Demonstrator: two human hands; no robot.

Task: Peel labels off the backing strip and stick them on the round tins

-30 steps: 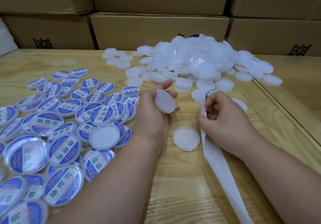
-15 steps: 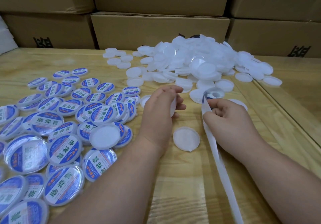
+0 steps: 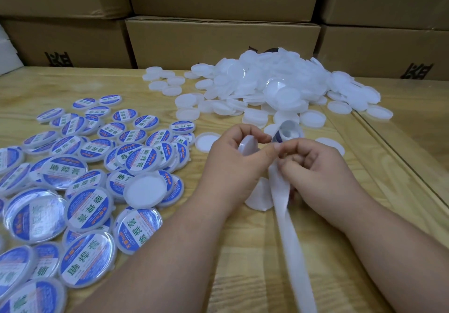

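The left hand, gripping a blank tin, has moved in to meet the right hand, which pinches the backing strip; a label looks ready to transfer.

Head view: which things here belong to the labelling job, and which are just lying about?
In the job:
- left hand holding a blank tin
- right hand on the backing strip
- label roll
- blank tins pile
- labelled tins

Lying about:
- cardboard boxes
- wooden table
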